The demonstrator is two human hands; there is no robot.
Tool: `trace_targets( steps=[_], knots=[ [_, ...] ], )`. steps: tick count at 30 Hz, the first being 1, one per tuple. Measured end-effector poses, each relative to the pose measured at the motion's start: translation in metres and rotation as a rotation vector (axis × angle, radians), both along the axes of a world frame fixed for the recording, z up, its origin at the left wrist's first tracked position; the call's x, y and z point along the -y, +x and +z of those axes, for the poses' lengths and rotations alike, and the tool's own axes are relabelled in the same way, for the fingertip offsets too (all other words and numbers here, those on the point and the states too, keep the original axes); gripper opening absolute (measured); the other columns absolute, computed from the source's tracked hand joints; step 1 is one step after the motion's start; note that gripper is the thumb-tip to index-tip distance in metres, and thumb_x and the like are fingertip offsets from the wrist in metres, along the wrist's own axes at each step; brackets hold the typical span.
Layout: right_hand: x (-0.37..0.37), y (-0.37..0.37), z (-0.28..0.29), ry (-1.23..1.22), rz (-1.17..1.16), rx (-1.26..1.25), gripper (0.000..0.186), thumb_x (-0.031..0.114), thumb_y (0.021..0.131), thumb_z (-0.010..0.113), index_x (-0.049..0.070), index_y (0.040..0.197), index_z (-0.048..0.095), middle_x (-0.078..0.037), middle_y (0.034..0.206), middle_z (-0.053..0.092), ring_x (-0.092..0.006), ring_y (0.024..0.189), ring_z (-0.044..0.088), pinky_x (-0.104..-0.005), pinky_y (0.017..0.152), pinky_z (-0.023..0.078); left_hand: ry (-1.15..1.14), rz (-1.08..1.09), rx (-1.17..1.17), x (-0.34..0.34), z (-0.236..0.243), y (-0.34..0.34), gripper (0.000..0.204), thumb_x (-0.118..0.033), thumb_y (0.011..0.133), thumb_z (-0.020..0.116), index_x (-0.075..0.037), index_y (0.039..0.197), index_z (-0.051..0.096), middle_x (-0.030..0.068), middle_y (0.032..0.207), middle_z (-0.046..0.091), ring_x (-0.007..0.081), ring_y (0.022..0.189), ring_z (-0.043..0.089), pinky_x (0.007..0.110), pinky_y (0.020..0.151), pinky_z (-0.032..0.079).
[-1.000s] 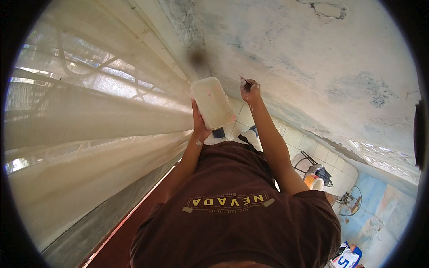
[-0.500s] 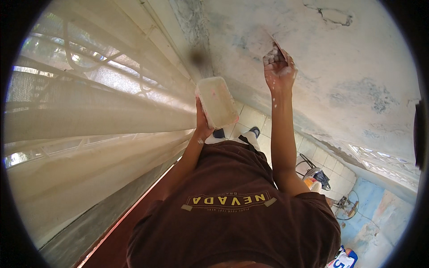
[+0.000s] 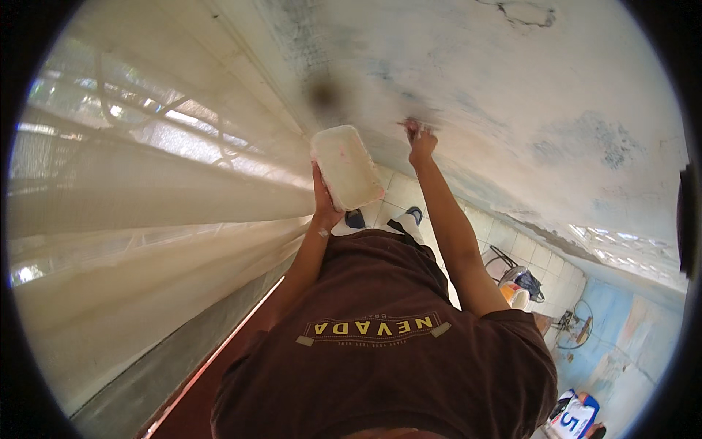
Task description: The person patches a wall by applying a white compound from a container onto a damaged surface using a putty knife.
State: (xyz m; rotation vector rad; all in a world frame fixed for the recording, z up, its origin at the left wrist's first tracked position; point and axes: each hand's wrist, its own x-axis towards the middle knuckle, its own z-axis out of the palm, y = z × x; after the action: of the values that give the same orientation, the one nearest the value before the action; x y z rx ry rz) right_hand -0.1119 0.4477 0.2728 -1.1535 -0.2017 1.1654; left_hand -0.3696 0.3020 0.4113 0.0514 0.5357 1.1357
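My left hand (image 3: 326,199) grips the side of a whitish, shallow rectangular plastic tub (image 3: 349,164), its fingers mostly hidden behind it. The tub is tilted, and pale residue with small pink marks shows on it. My right hand (image 3: 423,146) is closed around a thin, flat putty scraper (image 3: 409,124), seen nearly edge-on and partly hidden by the fingers. The scraper is at the lower part of the patchy white wall (image 3: 512,80), to the right of the tub. Whether its blade touches the wall I cannot tell.
A sheer cream curtain (image 3: 146,179) hangs along the left over a barred window. Below lies a tiled floor (image 3: 402,192) with my feet on it. On the right are a white-and-orange bucket (image 3: 516,296), a dark bag (image 3: 528,284), a coiled cable (image 3: 578,329) and a wall grille (image 3: 621,249).
My right hand has moved down and left along the wall with the scraper, turning at the wrist. The tub in my left hand has shifted slightly left.
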Motion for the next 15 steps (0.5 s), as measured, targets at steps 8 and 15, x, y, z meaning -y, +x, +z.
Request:
trace_targets(
  steps=[8, 15],
  knots=[
    [-0.005, -0.106, 0.239, 0.429, 0.02, 0.418, 0.019, 0.012, 0.094, 0.057, -0.005, 0.094, 0.066, -0.003, 0.065, 0.06, -0.0093, 0.06, 0.047, -0.0304, 0.052, 0.037, 0.163, -0.004, -0.165, 0.006, 0.017, 0.015, 0.068, -0.065, 0.095, 0.035, -0.019, 0.145, 0.037, 0.007, 0.14, 0.048, 0.0282, 0.125, 0.051, 0.051, 0.102, 0.044],
    [0.042, -0.033, 0.147, 0.402, 0.389, 0.257, 0.021, 0.022, 0.101, 0.047, 0.004, 0.11, 0.054, -0.01, 0.102, 0.062, -0.0205, 0.094, 0.063, -0.0367, 0.079, 0.055, 0.006, 0.057, -0.026, 0.003, -0.007, 0.009, 0.065, -0.064, 0.095, 0.037, -0.02, 0.143, 0.04, 0.0034, 0.137, 0.051, 0.0268, 0.123, 0.052, 0.048, 0.101, 0.046]
  ],
)
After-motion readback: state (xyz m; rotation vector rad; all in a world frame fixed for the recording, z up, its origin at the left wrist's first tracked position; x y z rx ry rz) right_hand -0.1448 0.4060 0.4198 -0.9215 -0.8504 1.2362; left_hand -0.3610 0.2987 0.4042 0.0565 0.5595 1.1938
